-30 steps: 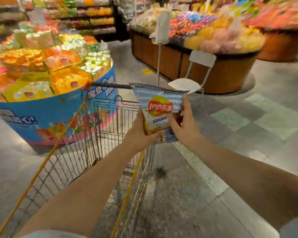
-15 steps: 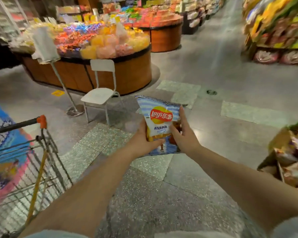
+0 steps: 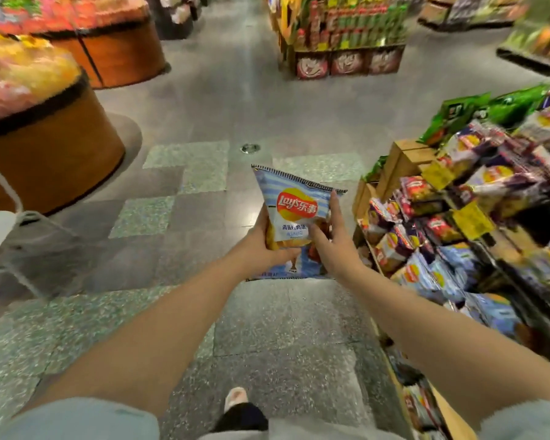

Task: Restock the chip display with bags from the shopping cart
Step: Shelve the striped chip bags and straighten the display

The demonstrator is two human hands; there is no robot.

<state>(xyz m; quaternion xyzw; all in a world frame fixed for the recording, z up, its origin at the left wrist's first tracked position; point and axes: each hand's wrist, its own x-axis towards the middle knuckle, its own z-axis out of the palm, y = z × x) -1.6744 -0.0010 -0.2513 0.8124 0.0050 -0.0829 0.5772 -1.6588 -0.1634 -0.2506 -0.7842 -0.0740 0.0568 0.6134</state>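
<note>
Cart gone from view; chip display (image 3: 451, 236) now right; both hands (image 3: 261, 246) (image 3: 334, 246) grip chip bag (image 3: 294, 211).

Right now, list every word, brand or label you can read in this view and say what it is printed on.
"Lay's" followed by "乐事": on the red and yellow logo of the blue striped chip bag, which the left hand and right hand hold.
Blue characters under that logo: too blurred to read.
Bags on the chip display: similar round logos, lettering too blurred.
Yellow tags on the display: unreadable.
Far shelf: nothing legible.
</note>
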